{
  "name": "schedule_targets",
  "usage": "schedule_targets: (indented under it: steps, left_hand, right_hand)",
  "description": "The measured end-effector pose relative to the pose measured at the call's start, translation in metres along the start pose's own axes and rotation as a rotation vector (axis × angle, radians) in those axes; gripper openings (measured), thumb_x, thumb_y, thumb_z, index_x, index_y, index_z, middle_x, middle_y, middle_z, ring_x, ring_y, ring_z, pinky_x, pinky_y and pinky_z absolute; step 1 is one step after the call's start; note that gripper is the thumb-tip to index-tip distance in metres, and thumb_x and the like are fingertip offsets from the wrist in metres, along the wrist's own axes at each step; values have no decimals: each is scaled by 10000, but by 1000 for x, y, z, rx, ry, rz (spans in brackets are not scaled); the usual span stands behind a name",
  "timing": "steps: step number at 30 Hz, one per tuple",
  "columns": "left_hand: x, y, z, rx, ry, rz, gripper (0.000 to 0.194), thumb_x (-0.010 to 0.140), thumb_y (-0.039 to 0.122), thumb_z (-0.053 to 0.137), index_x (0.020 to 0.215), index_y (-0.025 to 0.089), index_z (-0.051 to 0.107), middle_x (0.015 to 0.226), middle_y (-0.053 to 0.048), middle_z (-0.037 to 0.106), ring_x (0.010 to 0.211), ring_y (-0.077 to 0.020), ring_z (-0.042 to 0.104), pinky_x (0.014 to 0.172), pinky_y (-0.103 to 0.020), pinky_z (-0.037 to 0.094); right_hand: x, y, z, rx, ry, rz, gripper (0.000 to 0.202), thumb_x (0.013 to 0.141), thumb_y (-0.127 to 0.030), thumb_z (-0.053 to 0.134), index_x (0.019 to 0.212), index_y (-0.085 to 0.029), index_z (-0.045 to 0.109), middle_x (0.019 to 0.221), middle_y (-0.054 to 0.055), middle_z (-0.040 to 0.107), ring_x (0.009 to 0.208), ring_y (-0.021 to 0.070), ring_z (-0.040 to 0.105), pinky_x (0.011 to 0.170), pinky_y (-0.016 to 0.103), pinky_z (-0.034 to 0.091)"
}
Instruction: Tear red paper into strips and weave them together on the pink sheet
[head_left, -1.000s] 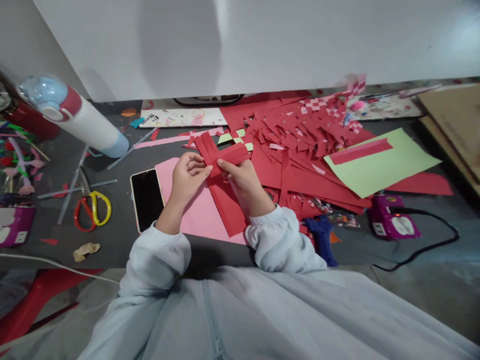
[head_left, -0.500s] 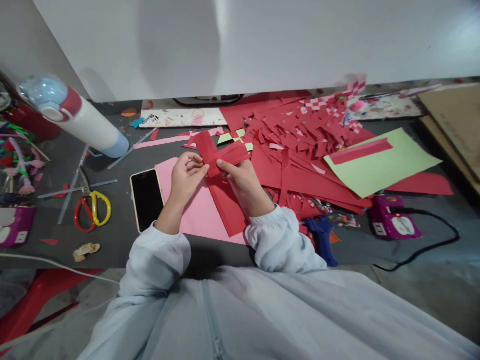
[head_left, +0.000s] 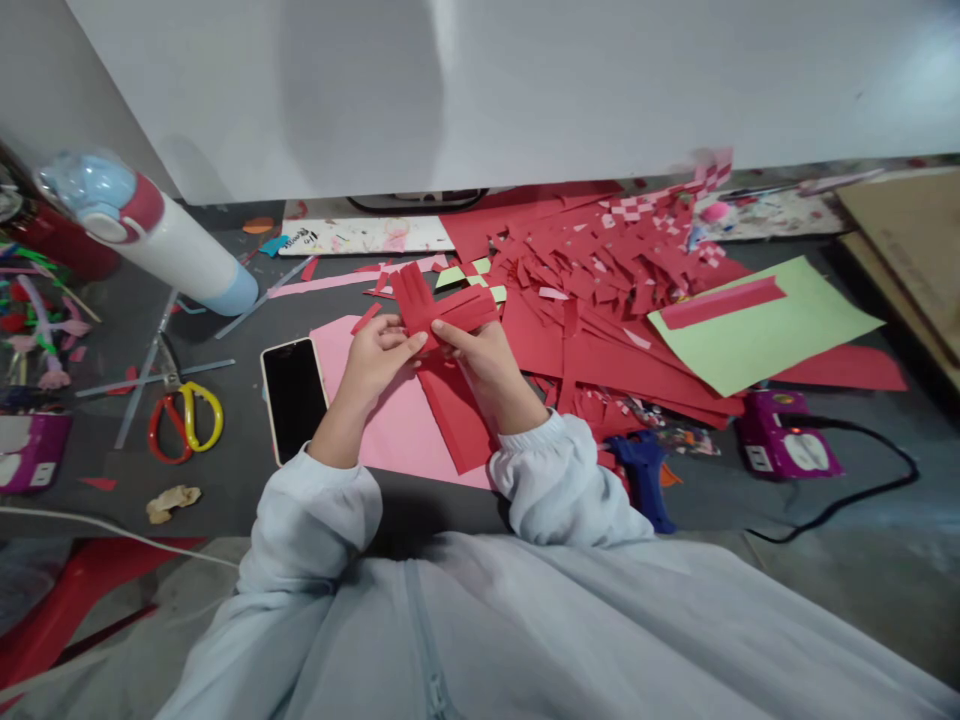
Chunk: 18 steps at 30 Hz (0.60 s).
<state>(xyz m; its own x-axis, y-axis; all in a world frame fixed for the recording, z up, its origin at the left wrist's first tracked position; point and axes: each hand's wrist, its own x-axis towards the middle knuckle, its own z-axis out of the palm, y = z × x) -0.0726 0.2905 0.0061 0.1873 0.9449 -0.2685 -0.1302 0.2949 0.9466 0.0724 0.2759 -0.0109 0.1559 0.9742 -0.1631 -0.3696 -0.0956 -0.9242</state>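
Between my two hands is a cross of red paper strips (head_left: 415,292), its strips fanning out to the upper left and to the right. My left hand (head_left: 381,362) is closed on its lower left side, thumb pressed near the crossing. My right hand (head_left: 481,358) pinches the crossing from the right, thumb on top. A small red end sticks out above my left fingers. Below the hands lie a folded red paper (head_left: 456,420) and a pink sheet (head_left: 390,430). A phone (head_left: 294,398) with a dark screen rests left of my left wrist.
Scissors (head_left: 184,420) with red and yellow handles and a white bottle (head_left: 180,250) stand on the left. Cut red strips (head_left: 600,270) are heaped behind and right. A green sheet (head_left: 765,340), a blue glue gun (head_left: 646,480) and a purple box (head_left: 787,435) with a black cable lie right.
My left thumb and fingers have shifted slightly along the strips towards the crossing. A red strip end now shows above my left hand. The right hand stays almost still.
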Motion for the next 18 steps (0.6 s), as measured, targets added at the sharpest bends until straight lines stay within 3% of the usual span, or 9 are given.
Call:
schedule_targets:
  steps: [3,7,10,13,18]
  left_hand:
    - [-1,-1,1,-20,-44,-75,485,623,404,893,900,157,580,700,-17,709,620,-153,708,519,-218,536]
    - [0,-1,1,-81,71,-53,654,600,322,919,1087,203,500,742,15,731,600,-149,709,518,-227,554]
    - [1,-1,1,-83,121,-55,618,603,325,921,1025,208,485,704,31,716,575,-151,700,497,-233,557]
    - [0,-1,0,-25,7,-104,459,659,412,882,908,159,590,696,-16,714,612,-146,710,494,-206,542]
    - [-3,-1,0,-16,-81,-45,449,644,479,876,869,123,722,699,-44,722,633,-132,705,520,-193,537]
  right_hand:
    - [-1,0,0,4,-17,9,323,641,-413,865,706,-181,649,578,-34,603,503,85,493,476,239,368]
    - [-2,1,1,-6,-33,21,320,657,-417,861,683,-185,642,538,-49,551,473,80,454,449,241,345]
    - [-2,1,1,-12,-14,18,335,671,-417,851,624,-189,611,504,-58,499,453,75,411,433,246,307]
    - [-2,1,2,8,-30,-2,308,674,-410,847,659,-188,635,542,-53,530,482,79,425,461,252,328]
    - [-2,0,2,27,-52,-13,333,666,-399,851,617,-188,597,544,-58,518,499,72,405,488,251,325]
